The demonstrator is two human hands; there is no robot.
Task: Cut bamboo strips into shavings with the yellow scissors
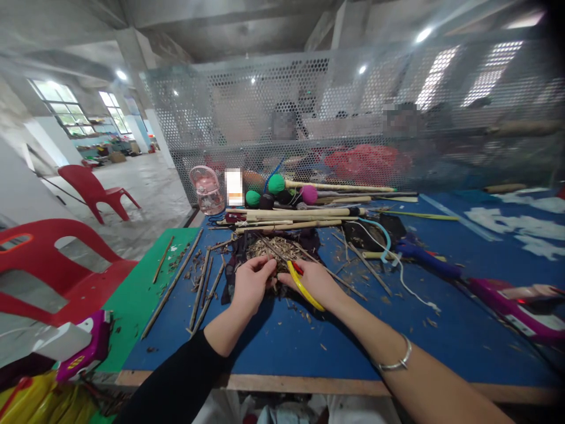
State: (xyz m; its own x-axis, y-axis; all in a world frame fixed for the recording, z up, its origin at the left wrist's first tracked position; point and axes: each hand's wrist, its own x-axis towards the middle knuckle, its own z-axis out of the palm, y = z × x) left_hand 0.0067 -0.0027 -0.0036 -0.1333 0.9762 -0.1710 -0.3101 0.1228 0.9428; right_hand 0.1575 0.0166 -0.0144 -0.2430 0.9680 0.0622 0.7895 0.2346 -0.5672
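Note:
My left hand (251,282) is closed in a pinch on a thin stick (270,247) over a pile of wood shavings (273,250) lying on a dark cloth (236,259). My right hand (315,281) is closed around a yellow-handled cutter (304,288), its red-marked head pointing toward the left hand's fingertips. Both hands meet at the pile's near edge, above the blue table (353,341). A silver bangle (399,359) circles my right wrist.
Several thin sticks (200,288) lie at the left. Bamboo rods (291,218) and yarn-ball mallets (278,185) rest behind the pile. A purple tool (512,300) and white cord (410,282) lie at right. Red chairs (62,265) stand left. People sit behind a mesh screen (353,106).

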